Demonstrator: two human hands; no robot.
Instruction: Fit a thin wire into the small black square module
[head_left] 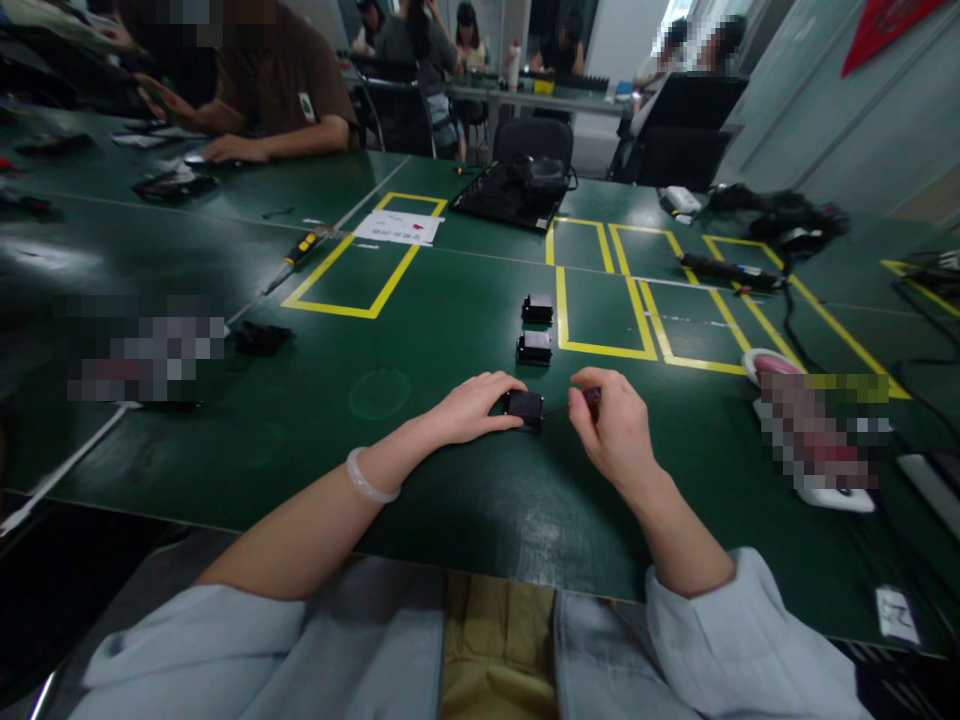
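Observation:
My left hand (pixel 480 405) is closed on a small black box-shaped part (pixel 525 408) lying on the green table, with fingers along its far side and thumb along its near side. My right hand (pixel 611 415), just to the right, is closed around the dark handle of a screwdriver (pixel 556 410). Its thin shaft points left at the part's right side; whether the tip touches is too small to tell. Beyond my hands, two similar black parts, a nearer one (pixel 534 347) and a farther one (pixel 538 308), stand in a line.
Yellow tape outlines (pixel 607 350) mark the green table (pixel 465 500). A black flat tray (pixel 510 195) lies at the back. A yellow-black screwdriver (pixel 302 248) is on the left, a white device (pixel 832 490) and cables on the right. A co-worker (pixel 285 90) sits across at the left.

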